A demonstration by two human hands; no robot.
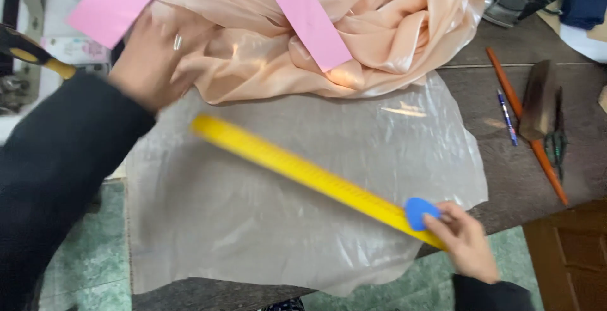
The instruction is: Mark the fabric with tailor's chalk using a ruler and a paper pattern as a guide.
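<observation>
- Two hands are at work over a dark table point(537, 178).
- Left hand point(152, 58), blurred, presses flat on the peach satin fabric point(354, 26); whether its fingers are spread I cannot tell.
- Pink paper strips point(310, 17) lie across the satin.
- Sheer grey cloth point(284, 210) covers the table's middle, with a yellow ruler point(303, 172) running diagonally over it.
- Right hand point(465, 241) has its fingers pinched on the ruler's lower end and a blue tailor's chalk point(420, 212).
- Orange stick point(525, 124), pen point(507, 118) and scissors point(556, 146) lie at the right.

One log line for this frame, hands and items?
left hand: on peach fabric | right hand: holds yellow ruler, blue chalk | ruler over sheer sheet
</observation>
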